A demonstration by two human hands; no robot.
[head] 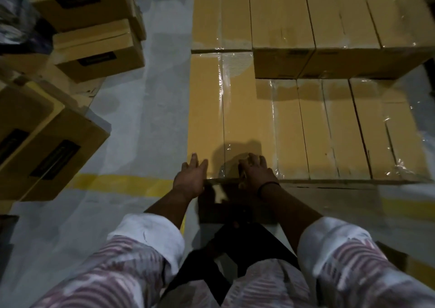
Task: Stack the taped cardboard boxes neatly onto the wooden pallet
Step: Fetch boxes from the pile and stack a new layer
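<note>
Taped box (237,114) at near-left corner of stacked boxes (329,124); long axis runs straight away from person; left hand (191,174), right hand (255,173) both open, flat on its near end, equally close.

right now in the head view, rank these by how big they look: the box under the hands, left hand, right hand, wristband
1. box under the hands
2. left hand and right hand: they look about alike, so not ranked
3. wristband on the right wrist
</note>
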